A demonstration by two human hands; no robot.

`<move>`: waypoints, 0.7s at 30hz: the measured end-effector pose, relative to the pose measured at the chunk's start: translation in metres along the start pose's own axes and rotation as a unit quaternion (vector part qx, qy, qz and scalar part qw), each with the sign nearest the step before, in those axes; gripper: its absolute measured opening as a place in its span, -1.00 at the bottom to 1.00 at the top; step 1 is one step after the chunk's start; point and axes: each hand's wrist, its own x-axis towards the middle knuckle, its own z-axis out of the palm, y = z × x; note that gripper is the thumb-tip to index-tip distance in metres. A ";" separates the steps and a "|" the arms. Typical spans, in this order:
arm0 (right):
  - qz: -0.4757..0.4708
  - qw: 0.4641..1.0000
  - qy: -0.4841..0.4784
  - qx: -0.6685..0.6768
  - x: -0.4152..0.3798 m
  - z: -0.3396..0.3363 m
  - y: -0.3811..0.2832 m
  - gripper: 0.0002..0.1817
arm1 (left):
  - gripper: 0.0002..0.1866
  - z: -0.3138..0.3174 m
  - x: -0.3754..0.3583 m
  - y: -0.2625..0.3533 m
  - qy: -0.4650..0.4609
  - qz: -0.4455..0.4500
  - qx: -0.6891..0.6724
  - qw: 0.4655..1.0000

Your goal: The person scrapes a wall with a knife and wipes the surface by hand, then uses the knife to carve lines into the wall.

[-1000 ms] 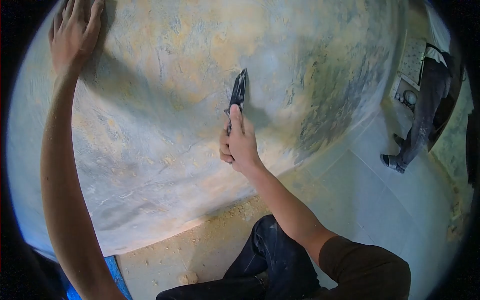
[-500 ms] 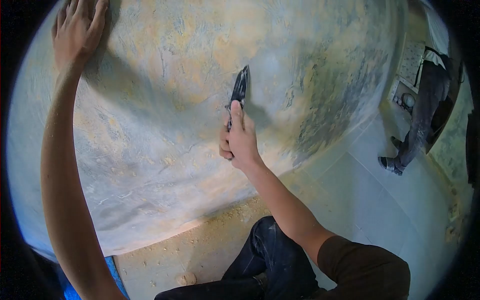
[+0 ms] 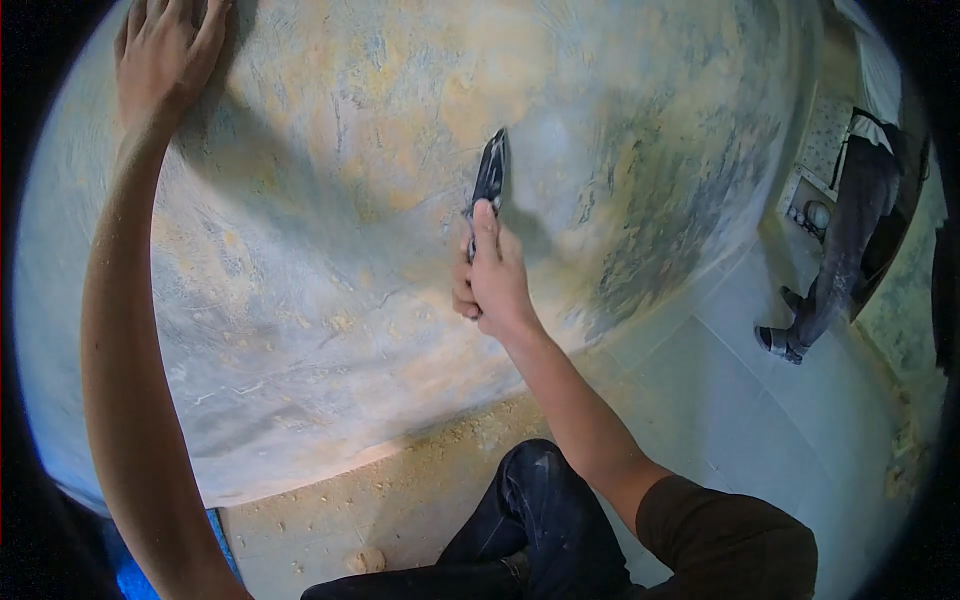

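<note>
A large curved wall [image 3: 400,300] with mottled grey, yellow and blue patches fills most of the view. Flat against its upper left part rests my left hand [image 3: 172,55], fingers spread and pointing up. My right hand [image 3: 495,270] is wrapped round the handle of a dark putty knife [image 3: 490,172] near the middle. The blade points up, close to the wall's surface, with pale smears on it. Whether its tip touches the wall I cannot tell.
Crumbs and a round lump [image 3: 366,559] lie on the tiled floor [image 3: 290,540] below the wall. Another person [image 3: 850,230] stands at the right, near a pale box [image 3: 808,200]. Something blue [image 3: 140,575] is at the lower left.
My right hand and the putty knife have shifted slightly right. My left hand also appears a little further right, and the whole view has shifted slightly.
</note>
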 end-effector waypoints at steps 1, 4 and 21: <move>0.006 1.000 0.001 -0.009 -0.004 -0.004 0.008 -0.49 | -0.07 0.000 -0.001 -0.001 0.000 0.002 0.000 1.000; 0.016 1.000 0.000 -0.008 -0.007 -0.005 0.015 -0.48 | -0.08 0.000 0.000 0.000 0.000 -0.002 -0.001 1.000; 0.022 1.000 0.004 -0.016 -0.007 0.000 0.014 -0.50 | -0.02 0.003 0.000 -0.001 0.014 -0.001 -0.006 1.000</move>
